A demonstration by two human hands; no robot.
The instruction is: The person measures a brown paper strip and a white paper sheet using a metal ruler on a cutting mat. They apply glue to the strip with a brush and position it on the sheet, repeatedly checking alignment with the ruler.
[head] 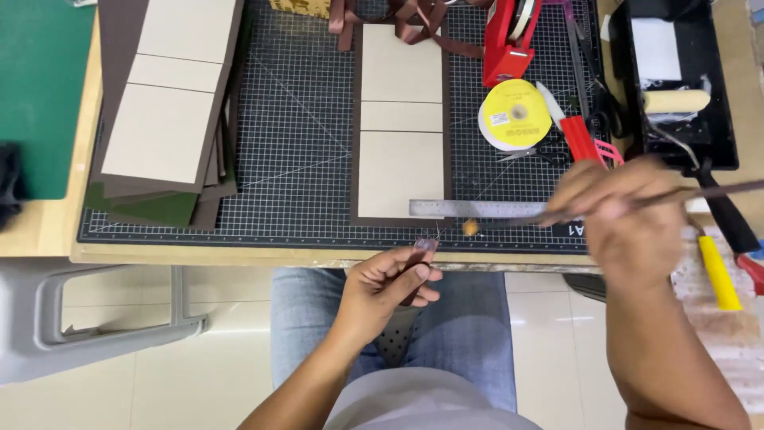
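Note:
My left hand [391, 280] is held over my lap just below the table's front edge, its fingers pinched on the end of a short brown ribbon strip [419, 256]. My right hand [625, 219], blurred with motion, grips a thin dark-handled brush [700, 193] whose tip [471, 228] reaches left over the steel ruler [477, 209]. The ruler lies across the bottom of a brown sheet with three beige boards [400, 119] on the black gridded cutting mat [294, 135].
A stack of brown and green sheets with beige boards [167, 103] lies at the left. A yellow ribbon roll [516, 114], a red tape dispenser [509, 36], a red knife [579, 135] and a black tray with a roller [676, 95] stand at the right. A yellow-handled tool [719, 271] lies beside my right hand.

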